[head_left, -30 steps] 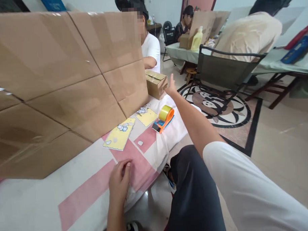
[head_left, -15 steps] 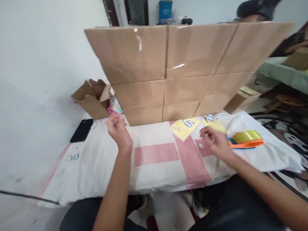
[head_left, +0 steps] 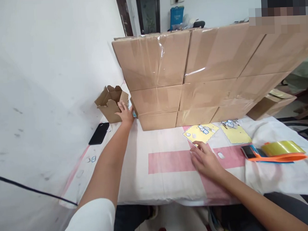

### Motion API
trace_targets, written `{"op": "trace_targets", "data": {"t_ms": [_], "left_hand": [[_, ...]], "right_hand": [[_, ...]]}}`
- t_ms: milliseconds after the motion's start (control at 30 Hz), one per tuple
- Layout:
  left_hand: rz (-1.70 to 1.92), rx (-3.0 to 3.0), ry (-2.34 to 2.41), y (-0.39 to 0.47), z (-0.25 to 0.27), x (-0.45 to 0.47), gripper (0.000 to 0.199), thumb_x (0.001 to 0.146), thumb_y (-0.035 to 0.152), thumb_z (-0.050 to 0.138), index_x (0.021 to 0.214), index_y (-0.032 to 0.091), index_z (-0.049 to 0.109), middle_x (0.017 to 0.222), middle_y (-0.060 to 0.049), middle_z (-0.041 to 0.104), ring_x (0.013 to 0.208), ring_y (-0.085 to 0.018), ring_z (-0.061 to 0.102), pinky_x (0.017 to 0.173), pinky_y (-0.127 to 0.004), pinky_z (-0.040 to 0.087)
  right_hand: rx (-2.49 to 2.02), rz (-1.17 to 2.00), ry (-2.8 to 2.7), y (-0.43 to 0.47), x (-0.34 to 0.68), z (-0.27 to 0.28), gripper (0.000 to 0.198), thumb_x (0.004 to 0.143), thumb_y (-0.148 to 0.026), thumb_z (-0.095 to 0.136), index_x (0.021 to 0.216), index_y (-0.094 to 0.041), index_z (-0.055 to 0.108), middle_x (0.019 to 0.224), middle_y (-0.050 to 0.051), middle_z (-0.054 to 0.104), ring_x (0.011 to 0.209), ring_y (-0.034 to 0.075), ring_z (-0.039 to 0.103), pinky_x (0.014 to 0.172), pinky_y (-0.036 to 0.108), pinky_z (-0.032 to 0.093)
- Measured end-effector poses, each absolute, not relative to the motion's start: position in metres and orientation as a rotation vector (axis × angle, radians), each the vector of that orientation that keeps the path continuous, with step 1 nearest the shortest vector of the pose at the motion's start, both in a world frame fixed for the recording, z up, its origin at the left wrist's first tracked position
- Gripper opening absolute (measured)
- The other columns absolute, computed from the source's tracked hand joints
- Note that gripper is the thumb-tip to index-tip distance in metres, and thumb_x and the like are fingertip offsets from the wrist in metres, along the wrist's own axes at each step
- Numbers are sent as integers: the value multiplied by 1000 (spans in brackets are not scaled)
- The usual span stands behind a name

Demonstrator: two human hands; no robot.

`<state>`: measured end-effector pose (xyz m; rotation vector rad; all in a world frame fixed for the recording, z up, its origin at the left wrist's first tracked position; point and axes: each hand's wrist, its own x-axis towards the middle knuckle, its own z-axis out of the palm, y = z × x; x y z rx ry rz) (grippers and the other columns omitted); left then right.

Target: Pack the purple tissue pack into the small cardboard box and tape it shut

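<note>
My left hand (head_left: 125, 113) has its fingers spread against the front right corner of a small open-topped cardboard box (head_left: 110, 112) by the wall. Between that box and the large stack, something light blue is mostly hidden. Over the pink stripe of the cloth, my right hand (head_left: 204, 157) holds nothing, its fingers loosely bent and apart. Its fingertips are close to the lower corner of a yellow paper cutout (head_left: 195, 132) with a blue-and-white drawing; whether they touch I cannot tell. A second yellow cutout (head_left: 237, 134) lies to the right, and a small whitish piece (head_left: 220, 155) below it.
A wall of taped cardboard boxes (head_left: 157, 71) spans the back of the cloth-covered table (head_left: 146, 190). A black phone (head_left: 99, 133) lies at left. Yellowish tape (head_left: 283, 147) sits with an orange strip-like part (head_left: 279, 157) at right. Another box (head_left: 269, 104) stands behind.
My left hand has moved from a raised, curled pose to the small box, its fingers spreading on it. My right hand has lowered towards the yellow cutout. The camera view has turned left.
</note>
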<state>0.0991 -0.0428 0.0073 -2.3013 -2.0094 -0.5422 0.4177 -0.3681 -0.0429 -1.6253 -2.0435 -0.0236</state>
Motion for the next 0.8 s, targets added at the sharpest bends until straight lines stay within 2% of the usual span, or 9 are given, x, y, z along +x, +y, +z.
{"op": "trace_targets", "data": {"t_ms": [100, 233, 333, 467, 567, 633, 700, 800], "left_hand": [[-542, -2262, -1997, -43, 5, 102, 61, 94, 23, 63, 149, 6, 44, 168, -29, 4, 154, -48, -8, 109, -74, 29], [-447, -2218, -2014, -39, 3, 100, 61, 95, 22, 54, 154, 11, 41, 169, -27, 3, 155, -47, -6, 107, -81, 24], [-358, -2173, -2006, -34, 1, 96, 57, 98, 20, 41, 155, 15, 41, 169, -26, 5, 156, -47, -2, 106, -83, 23], [-389, -2199, -1950, -26, 6, 81, 51, 100, 22, 38, 149, 17, 50, 169, -24, 14, 155, -47, 7, 110, -76, 23], [-460, -2232, -1961, -24, 20, 70, 46, 102, 29, 38, 139, 13, 59, 166, -24, 23, 150, -47, 18, 112, -73, 21], [-486, -2220, -1977, -28, 30, 65, 48, 104, 35, 36, 137, 10, 59, 164, -25, 27, 147, -46, 24, 111, -72, 22], [-516, -2195, -1977, -36, 38, 61, 49, 105, 37, 37, 143, 12, 54, 165, -25, 25, 147, -45, 25, 111, -70, 23], [-629, -2117, -1946, -49, 49, 52, 55, 103, 34, 44, 156, 18, 37, 171, -19, 10, 151, -41, 17, 117, -65, 19]], "right_hand": [[-1565, 39, -2089, -373, 413, -49, 13, 97, -20, 48, 102, -20, 59, 131, 18, 53, 96, 25, 69, 75, 41, 61], [-1489, 88, -2120, -376, 413, -48, 13, 97, -19, 47, 102, -20, 59, 128, 18, 54, 88, 22, 68, 72, 40, 60], [-1479, 116, -2101, -375, 417, -42, 14, 96, -19, 48, 102, -21, 60, 129, 18, 55, 93, 24, 68, 73, 41, 61], [-1498, 183, -2031, -376, 422, -31, 13, 95, -22, 50, 101, -23, 62, 129, 15, 56, 93, 24, 69, 70, 39, 62], [-1494, 204, -2022, -378, 424, -24, 13, 96, -24, 51, 102, -24, 62, 129, 14, 57, 93, 24, 69, 72, 39, 62], [-1471, 206, -2045, -380, 425, -24, 13, 96, -23, 50, 103, -25, 61, 126, 13, 58, 97, 24, 69, 75, 39, 61], [-1427, 159, -2127, -381, 424, -31, 14, 96, -20, 49, 103, -23, 61, 117, 12, 61, 99, 24, 66, 79, 39, 60], [-1259, -44, -2384, -372, 407, -49, 16, 93, -13, 48, 94, -20, 62, 98, 11, 64, 92, 24, 61, 78, 40, 55]]}}
